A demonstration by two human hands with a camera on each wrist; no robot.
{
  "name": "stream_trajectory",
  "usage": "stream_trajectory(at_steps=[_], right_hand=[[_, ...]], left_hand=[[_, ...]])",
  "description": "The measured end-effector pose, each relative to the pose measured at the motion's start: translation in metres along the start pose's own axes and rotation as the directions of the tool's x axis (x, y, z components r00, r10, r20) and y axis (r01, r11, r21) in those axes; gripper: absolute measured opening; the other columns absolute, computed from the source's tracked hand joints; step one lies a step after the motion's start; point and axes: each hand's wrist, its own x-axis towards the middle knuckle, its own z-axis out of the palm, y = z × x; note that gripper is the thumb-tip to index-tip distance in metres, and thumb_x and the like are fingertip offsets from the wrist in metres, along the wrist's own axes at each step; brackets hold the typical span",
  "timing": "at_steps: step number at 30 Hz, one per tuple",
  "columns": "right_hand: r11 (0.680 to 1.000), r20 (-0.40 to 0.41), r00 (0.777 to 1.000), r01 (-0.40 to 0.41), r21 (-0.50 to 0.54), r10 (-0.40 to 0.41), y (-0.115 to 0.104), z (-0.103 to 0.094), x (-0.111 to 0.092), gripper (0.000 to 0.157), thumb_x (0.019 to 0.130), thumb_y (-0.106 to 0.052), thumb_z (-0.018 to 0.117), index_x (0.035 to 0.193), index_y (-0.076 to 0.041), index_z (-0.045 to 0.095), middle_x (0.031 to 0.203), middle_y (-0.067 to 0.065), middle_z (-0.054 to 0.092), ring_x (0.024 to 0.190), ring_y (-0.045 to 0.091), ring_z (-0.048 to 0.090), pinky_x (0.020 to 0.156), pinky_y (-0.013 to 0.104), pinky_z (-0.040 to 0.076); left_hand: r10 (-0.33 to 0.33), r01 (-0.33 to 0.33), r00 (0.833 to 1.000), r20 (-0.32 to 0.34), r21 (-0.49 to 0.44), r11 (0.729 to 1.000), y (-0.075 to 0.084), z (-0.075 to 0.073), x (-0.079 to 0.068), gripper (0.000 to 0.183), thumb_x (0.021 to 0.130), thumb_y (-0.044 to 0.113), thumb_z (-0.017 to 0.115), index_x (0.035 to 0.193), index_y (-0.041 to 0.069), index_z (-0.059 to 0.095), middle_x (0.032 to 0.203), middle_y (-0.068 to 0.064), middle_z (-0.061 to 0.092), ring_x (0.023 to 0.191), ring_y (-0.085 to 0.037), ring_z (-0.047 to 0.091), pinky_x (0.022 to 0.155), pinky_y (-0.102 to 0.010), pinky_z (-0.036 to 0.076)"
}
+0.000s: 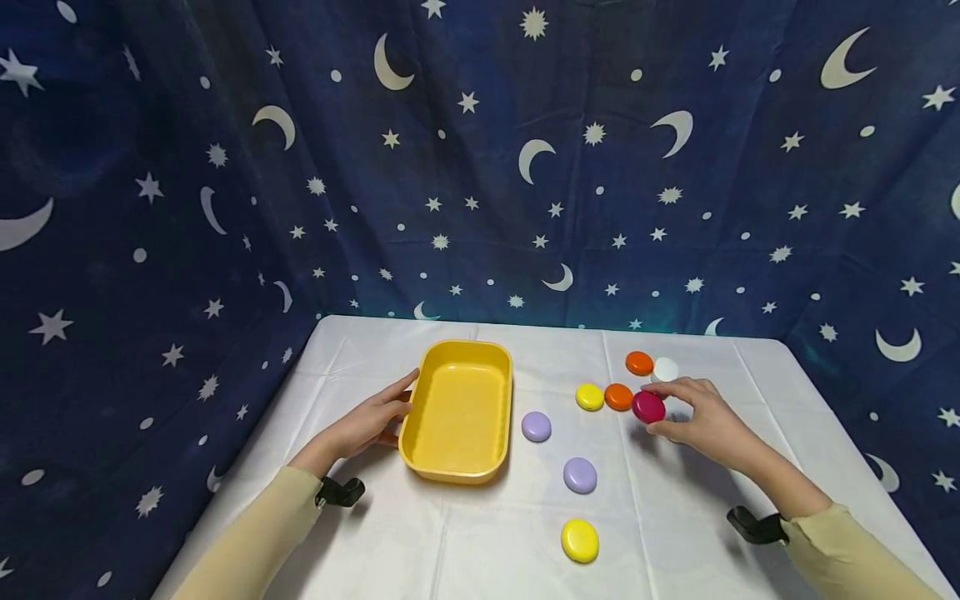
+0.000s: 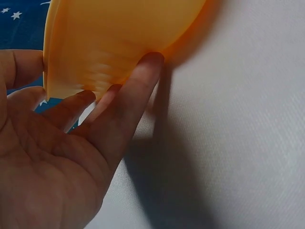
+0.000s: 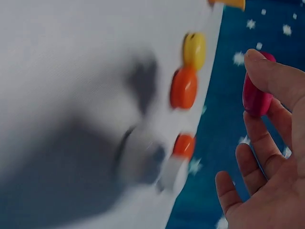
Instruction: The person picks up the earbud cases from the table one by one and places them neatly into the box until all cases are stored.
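In the head view a yellow plastic tray (image 1: 456,482) stands left of the middle. My left hand (image 1: 375,417) is at its left side, and the left wrist view has its fingertips against the tray's outer wall (image 2: 119,38), fingers mostly straight. My right hand (image 1: 705,421) pinches a glossy crimson disc (image 1: 648,407) between thumb and fingers. The right wrist view shows this disc (image 3: 258,90) held on edge, above the cloth. Near it lie two orange discs (image 1: 618,397), a yellow disc (image 1: 589,397) and a white disc (image 1: 664,370). Another white disc (image 3: 138,157) is mostly hidden below my right hand.
Two lilac discs (image 1: 536,427) rest right of the tray. A second yellow disc (image 1: 580,541) lies closer to the front. White cloth (image 1: 495,542) covers the table, and a dark blue curtain (image 1: 480,208) with moons and stars rises behind and at both sides.
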Motion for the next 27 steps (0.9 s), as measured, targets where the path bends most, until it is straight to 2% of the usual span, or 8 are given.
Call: stream_trajectory(at_steps=[4,7,12,16,23,27], right_hand=[[0.999,0.018,0.999,0.031,0.016,-0.032,-0.026,0.011,0.024,0.060,0.081,-0.031,0.088,0.135,-0.018,0.067,0.124,0.011,0.062,0.123,0.037,0.040,0.091,0.060,0.047],[0.997,0.042,0.998,0.046,0.065,-0.049,-0.045,0.021,0.040,0.058,0.080,-0.031,0.088,0.134,-0.022,0.068,0.123,0.007,0.061,0.125,0.033,0.040,0.091,0.055,0.049],[0.990,0.068,0.991,0.110,0.085,-0.116,-0.073,0.037,0.063,0.057,0.078,-0.034,0.089,0.131,-0.027,0.070,0.117,-0.001,0.062,0.122,0.026,0.042,0.092,0.048,0.048],[0.990,0.102,0.987,0.118,0.080,-0.126,-0.092,0.052,0.078,0.057,0.078,-0.033,0.089,0.131,-0.027,0.070,0.117,-0.003,0.062,0.122,0.025,0.043,0.097,0.051,0.047],[0.978,0.122,0.971,0.197,0.066,-0.203,-0.117,0.075,0.101,0.052,0.078,-0.028,0.088,0.127,-0.023,0.072,0.109,-0.005,0.063,0.117,0.025,0.046,0.092,0.043,0.046],[0.978,0.145,0.967,0.208,0.036,-0.211,-0.133,0.086,0.111,0.051,0.077,-0.030,0.089,0.125,-0.022,0.073,0.107,-0.007,0.064,0.114,0.023,0.047,0.093,0.042,0.045]], left_hand=[[0.006,-0.006,1.000,-0.003,-0.002,1.000,-0.001,-0.001,0.000,0.068,0.107,0.018,0.049,0.165,0.035,0.017,0.166,-0.020,0.021,0.120,-0.033,0.060,0.087,-0.046,0.059],[0.001,-0.001,1.000,-0.009,-0.002,1.000,-0.001,-0.001,0.001,0.069,0.107,0.018,0.050,0.165,0.034,0.018,0.166,-0.021,0.022,0.119,-0.032,0.060,0.087,-0.046,0.059],[0.001,-0.001,1.000,-0.011,-0.009,1.000,-0.002,-0.001,0.001,0.069,0.107,0.016,0.049,0.165,0.034,0.018,0.167,-0.020,0.018,0.117,-0.032,0.060,0.086,-0.045,0.059],[-0.003,0.002,1.000,-0.012,-0.020,1.000,-0.002,0.000,0.001,0.068,0.107,0.015,0.048,0.165,0.034,0.018,0.167,-0.020,0.019,0.118,-0.034,0.060,0.086,-0.046,0.059],[-0.012,0.011,1.000,-0.028,-0.027,1.000,0.000,0.001,0.001,0.069,0.106,0.017,0.050,0.165,0.036,0.019,0.167,-0.018,0.021,0.119,-0.032,0.061,0.087,-0.047,0.059],[-0.001,0.000,1.000,-0.024,-0.032,0.999,0.000,0.001,0.001,0.069,0.106,0.017,0.050,0.165,0.035,0.020,0.166,-0.019,0.021,0.117,-0.032,0.061,0.085,-0.047,0.059]])
